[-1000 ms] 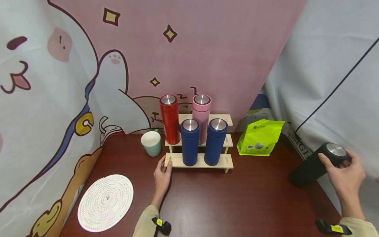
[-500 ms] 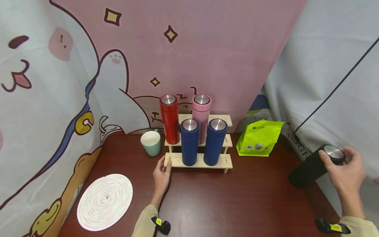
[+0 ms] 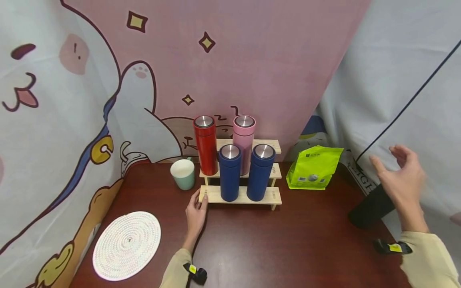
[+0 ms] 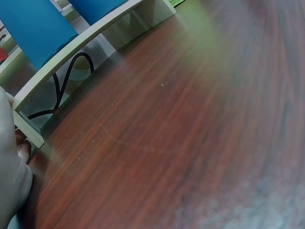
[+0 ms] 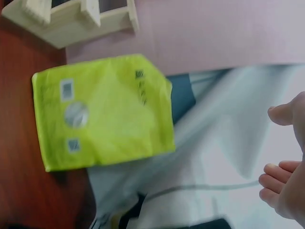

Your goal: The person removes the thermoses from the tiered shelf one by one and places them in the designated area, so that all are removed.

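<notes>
My left hand (image 3: 196,214) grips the left end of the lowest step of a pale wooden tiered rack (image 3: 212,195), thumb on top. Two blue thermos bottles (image 3: 230,176) (image 3: 261,176) stand on that step. Behind them are a red thermos (image 3: 206,150) and a pink thermos (image 3: 243,140), also upright. At the table's right edge is a black thermos (image 3: 371,210), its top hidden by my right hand (image 3: 405,184). That hand is raised in front of it, thumb and fingers spread apart, holding nothing. In the right wrist view its thumb (image 5: 281,114) and fingers stand apart.
A bright green pouch (image 3: 315,168) stands right of the rack, and a mint cup (image 3: 183,174) left of it. A round white woven mat (image 3: 127,246) lies at the left of the dark wooden table (image 3: 281,248). Printed cloth (image 3: 281,60) hangs behind and on both sides.
My right hand has let go of the black thermos and moved up and to the left. The left hand has stayed at the rack's end.
</notes>
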A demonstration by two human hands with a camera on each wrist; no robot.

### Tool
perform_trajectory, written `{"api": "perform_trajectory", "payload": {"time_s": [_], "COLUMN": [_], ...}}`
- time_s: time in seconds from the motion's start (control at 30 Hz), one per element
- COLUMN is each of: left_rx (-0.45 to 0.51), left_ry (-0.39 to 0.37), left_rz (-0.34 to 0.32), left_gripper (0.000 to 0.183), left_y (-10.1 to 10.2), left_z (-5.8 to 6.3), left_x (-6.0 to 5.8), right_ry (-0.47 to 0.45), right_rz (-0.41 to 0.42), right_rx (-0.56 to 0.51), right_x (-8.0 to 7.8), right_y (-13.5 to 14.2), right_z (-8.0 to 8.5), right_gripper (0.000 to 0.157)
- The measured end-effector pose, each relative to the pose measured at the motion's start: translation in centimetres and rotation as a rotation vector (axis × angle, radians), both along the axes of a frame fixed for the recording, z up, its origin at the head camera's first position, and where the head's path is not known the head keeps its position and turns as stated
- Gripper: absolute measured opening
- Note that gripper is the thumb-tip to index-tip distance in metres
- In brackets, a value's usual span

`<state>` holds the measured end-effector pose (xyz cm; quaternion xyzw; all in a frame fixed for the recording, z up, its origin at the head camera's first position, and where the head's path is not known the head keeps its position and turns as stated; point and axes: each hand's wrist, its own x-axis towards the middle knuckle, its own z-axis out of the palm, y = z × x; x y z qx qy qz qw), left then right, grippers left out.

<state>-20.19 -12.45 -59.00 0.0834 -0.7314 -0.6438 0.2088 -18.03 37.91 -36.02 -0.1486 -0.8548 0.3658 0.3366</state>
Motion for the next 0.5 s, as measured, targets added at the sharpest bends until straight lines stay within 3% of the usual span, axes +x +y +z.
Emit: {"api": "perform_trajectory", "payload": {"time_s": [0.07,0.5], "left_rx": [0.005,-0.001], "left_ry": [-0.007,-0.019], "left_rz": [0.006,0.01], "left_gripper": [0.043,0.043], "left_y": [-0.1,-0.2], "left_z": [-1.2,-1.1], "left_x": [-0.6,-0.6], "right_ry": [0.03,0.076], "right_rz": [0.034,0.168], "right_rx": [0.015,-0.011], "right_x": [-0.6,-3.5], "right_y": [-0.8,-6.1], "right_z": [0.4,2.6], "right_gripper": [0.064,0.064]}}
